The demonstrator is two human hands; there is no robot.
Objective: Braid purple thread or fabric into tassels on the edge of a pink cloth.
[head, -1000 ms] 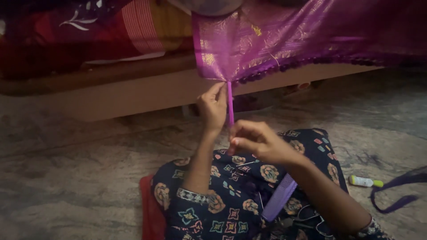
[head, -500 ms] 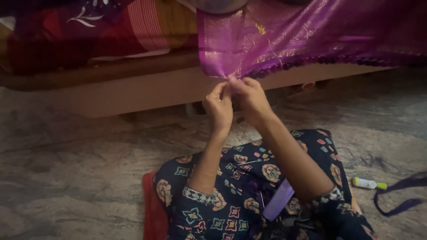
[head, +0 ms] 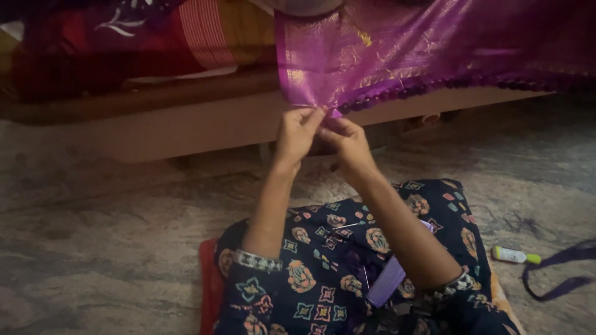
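A shiny purple cloth [head: 403, 49] with a gold border and a dark beaded edge hangs down from the bed. My left hand [head: 297, 133] pinches its lower corner from the left. My right hand [head: 349, 139] meets it there from the right, fingers closed on the same corner and on a short purple thread end. Both hands touch each other just below the cloth's edge. My lap, in dark patterned fabric [head: 335, 267], lies beneath the arms, with a purple strip [head: 386, 282] resting on it.
A low wooden bed frame [head: 186, 124] runs across the back, with red and striped bedding [head: 155, 37] on top. On the stone floor at the right lie a small white tube with a green cap [head: 514, 255] and a purple strap [head: 562, 273]. A red cushion [head: 210, 285] sits under me.
My right hand has risen from lap height, where it pulled a purple thread taut, up to the cloth's corner beside my left hand. The long stretch of thread is no longer seen.
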